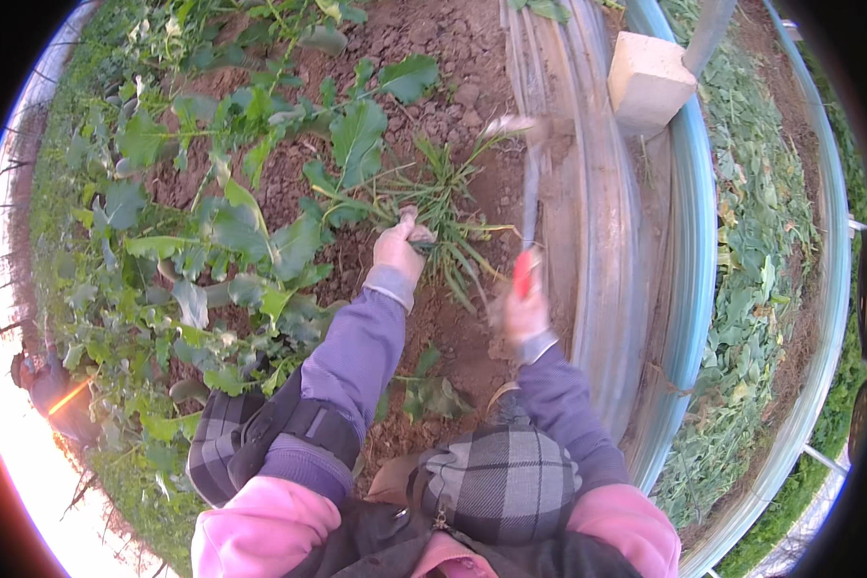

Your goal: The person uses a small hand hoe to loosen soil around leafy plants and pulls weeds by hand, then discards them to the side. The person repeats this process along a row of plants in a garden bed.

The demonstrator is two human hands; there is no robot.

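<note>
My left hand [404, 249], in a pale glove, is closed around the base of a clump of long narrow green grass [441, 188]. The blades fan out above and to the right of the fist, over brown soil. My right hand [526, 307], blurred, grips the red handle of a hand tool [523, 274] a little to the right of the clump. A thin shaft runs up from the handle to a pale, blurred head near the plastic sheeting; its exact kind cannot be told. Some thin stalks lie between the two hands.
Leafy crop plants [246, 231] with pale green roots cover the left side. To the right run clear plastic sheeting [614, 274], a bluish plastic edge [690, 217] and a pale block [650, 83] at a pole. A small leafy plant [433, 394] grows near my knees.
</note>
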